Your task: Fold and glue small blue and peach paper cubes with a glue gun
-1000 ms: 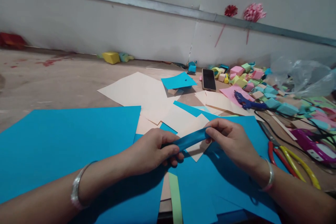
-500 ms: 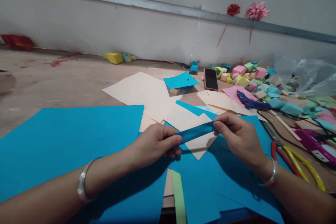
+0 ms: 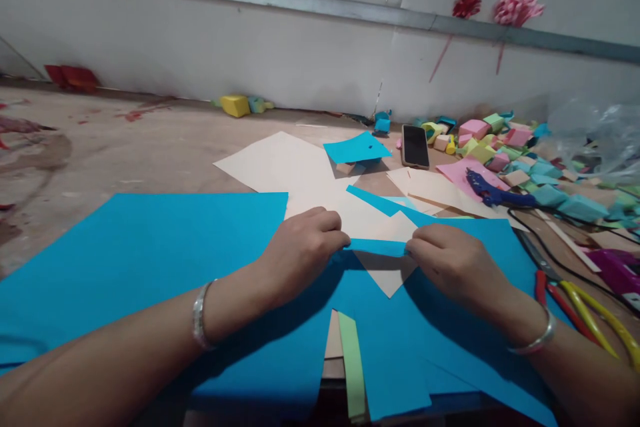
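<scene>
A narrow blue paper strip (image 3: 379,247) is stretched between my two hands, roughly level, above the papers on the table. My left hand (image 3: 313,240) pinches its left end, and my right hand (image 3: 447,257) pinches the right end. The fingertips are partly hidden behind the knuckles. Below the strip lie a cream paper piece (image 3: 389,277) and blue sheets (image 3: 395,340). A large blue sheet (image 3: 200,247) spreads under and beyond my left forearm. Near my lap, a pale green strip (image 3: 353,360) lies beside the blue paper.
To the right are scissors or pliers with red and yellow handles (image 3: 590,310), a blue glue gun (image 3: 493,190), a purple device (image 3: 615,273) and many folded paper boxes (image 3: 540,167). A phone (image 3: 415,145) lies farther back. Cream sheets (image 3: 280,163) cover the middle.
The blue strip has gone from slanting to nearly level, and its lit face now shows. My hands have turned knuckles-up and drawn closer together. The view has shifted a little left.
</scene>
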`<state>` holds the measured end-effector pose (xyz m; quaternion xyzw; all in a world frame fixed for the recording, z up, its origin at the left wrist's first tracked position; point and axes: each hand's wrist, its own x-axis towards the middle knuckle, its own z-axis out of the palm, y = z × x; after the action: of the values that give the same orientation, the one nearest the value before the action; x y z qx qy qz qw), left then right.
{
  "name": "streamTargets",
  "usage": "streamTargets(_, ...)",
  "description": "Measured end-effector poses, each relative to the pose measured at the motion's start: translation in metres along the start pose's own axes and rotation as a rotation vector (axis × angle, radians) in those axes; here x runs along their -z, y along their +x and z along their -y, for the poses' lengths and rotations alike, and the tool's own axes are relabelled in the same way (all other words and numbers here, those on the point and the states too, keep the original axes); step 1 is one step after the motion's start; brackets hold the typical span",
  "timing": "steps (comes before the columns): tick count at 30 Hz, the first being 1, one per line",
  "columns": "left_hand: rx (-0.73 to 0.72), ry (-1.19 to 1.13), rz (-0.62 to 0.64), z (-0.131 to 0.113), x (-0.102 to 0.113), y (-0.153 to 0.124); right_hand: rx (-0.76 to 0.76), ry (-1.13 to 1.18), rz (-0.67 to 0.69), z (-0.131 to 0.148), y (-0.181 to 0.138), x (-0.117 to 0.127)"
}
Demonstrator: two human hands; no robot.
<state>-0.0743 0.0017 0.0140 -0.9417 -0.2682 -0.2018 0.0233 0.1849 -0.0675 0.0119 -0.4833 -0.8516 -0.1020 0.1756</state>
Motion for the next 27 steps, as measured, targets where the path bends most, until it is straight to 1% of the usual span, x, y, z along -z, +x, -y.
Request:
streamTargets(3, -0.048, -0.012, 0.077, -0.002, 0.000, 0.000, 0.046, -0.175, 0.128, -0.001, 0.000, -0.004)
streamTargets(5, -0.083, -0.024, 0.102, -0.003, 0.002, 0.001, 0.027, -0.196, 0.161, -0.003, -0.002, -0.006)
streamTargets(9, -0.107, -0.083, 0.142, -0.005, 0.004, 0.001, 0.017, -0.183, 0.182, -0.007, -0.004, -0.007)
streamTargets(13, -0.083, -0.084, 0.171, -0.006, 0.001, 0.001, 0.023, -0.108, 0.177, -0.011, -0.003, -0.005)
streamTargets(18, -0.021, -0.101, 0.166, -0.003, -0.001, 0.001, 0.028, 0.118, 0.076, -0.014, -0.001, 0.001)
streamTargets(21, 0.014, -0.153, 0.144, -0.003, 0.000, 0.001, 0.007, 0.178, 0.000, -0.012, -0.001, 0.005)
streamTargets(23, 0.054, -0.227, 0.127, -0.004, 0.002, 0.002, -0.021, 0.205, -0.017, -0.010, 0.000, 0.008)
streamTargets(25, 0.145, -0.363, 0.116, -0.004, 0.006, 0.004, -0.078, 0.274, -0.029, -0.008, 0.002, 0.012)
streamTargets(27, 0.303, -0.529, 0.122, -0.004, 0.011, 0.008, -0.184, 0.367, -0.049, -0.009, 0.004, 0.016)
